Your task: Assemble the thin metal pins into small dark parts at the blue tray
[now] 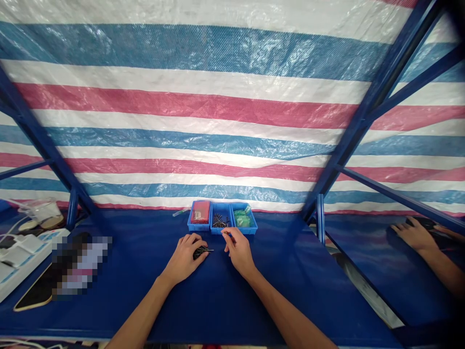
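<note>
My left hand [185,257] rests on the blue table [218,295], fingers curled around a small dark part [201,251] with thin pins sticking out to the right. Just to its right, my right hand [237,248] pinches something tiny that I cannot make out, fingertips pointing at the middle tray. Three small blue trays stand in a row behind the hands: the left tray [199,213] holds red pieces, the middle tray [221,221] dark pins, the right tray [244,219] green pieces.
A striped red, white and blue tarp [218,121] hangs behind the table, framed by blue metal struts [363,116]. A white power strip [18,257] and a clear bag [39,213] lie at left. Another person's hand [414,235] works at the right bench.
</note>
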A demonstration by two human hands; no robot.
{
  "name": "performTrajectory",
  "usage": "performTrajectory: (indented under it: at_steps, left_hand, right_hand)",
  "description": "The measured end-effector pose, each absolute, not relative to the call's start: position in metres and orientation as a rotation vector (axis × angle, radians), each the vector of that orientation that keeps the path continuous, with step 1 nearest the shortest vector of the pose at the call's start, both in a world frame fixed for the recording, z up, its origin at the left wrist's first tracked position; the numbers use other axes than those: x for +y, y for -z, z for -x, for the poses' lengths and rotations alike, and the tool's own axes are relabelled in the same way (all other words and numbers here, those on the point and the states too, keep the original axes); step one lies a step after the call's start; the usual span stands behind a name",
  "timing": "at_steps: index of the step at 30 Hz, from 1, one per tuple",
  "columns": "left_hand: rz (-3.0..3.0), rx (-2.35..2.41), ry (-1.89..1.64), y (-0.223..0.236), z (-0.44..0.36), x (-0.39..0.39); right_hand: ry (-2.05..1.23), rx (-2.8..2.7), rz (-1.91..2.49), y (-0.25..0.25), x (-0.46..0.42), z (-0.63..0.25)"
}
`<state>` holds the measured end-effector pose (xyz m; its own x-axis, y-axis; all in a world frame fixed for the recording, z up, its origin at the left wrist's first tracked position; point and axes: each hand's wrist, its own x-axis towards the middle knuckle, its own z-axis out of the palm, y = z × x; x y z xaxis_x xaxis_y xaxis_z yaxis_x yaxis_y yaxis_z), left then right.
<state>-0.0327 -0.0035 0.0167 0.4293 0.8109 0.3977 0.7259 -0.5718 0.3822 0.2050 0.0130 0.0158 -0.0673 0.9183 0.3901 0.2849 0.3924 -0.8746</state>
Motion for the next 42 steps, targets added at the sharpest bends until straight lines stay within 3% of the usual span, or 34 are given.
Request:
performTrajectory:
  at_steps: [8,19,31,42]
  left_hand:
    - [-2.525,1.357,-0.852,-0.016,0.0334,-0.0032]
    - [-2.509,1.378,-0.821,-0.0184,0.0324,-0.0046]
    - [-2.511,1.373,-0.822,-0.0175,0.033,-0.0037]
    - [-2.518,1.375,-0.835,-0.0169,0.033,-0.0035]
  right_hand:
    - [-0.783,-1.57,1.125,-0.0161,0.0132,-0.2033]
    - [-0.562,-1.642,1.098,-0.0186,0.0141,-0.2042]
    - [-0.786,-1.554,1.127,-0.0145,0.0142,-0.2032]
    - [-0.573,-1.64,1.101,-0.0176,0.0146,-0.2048]
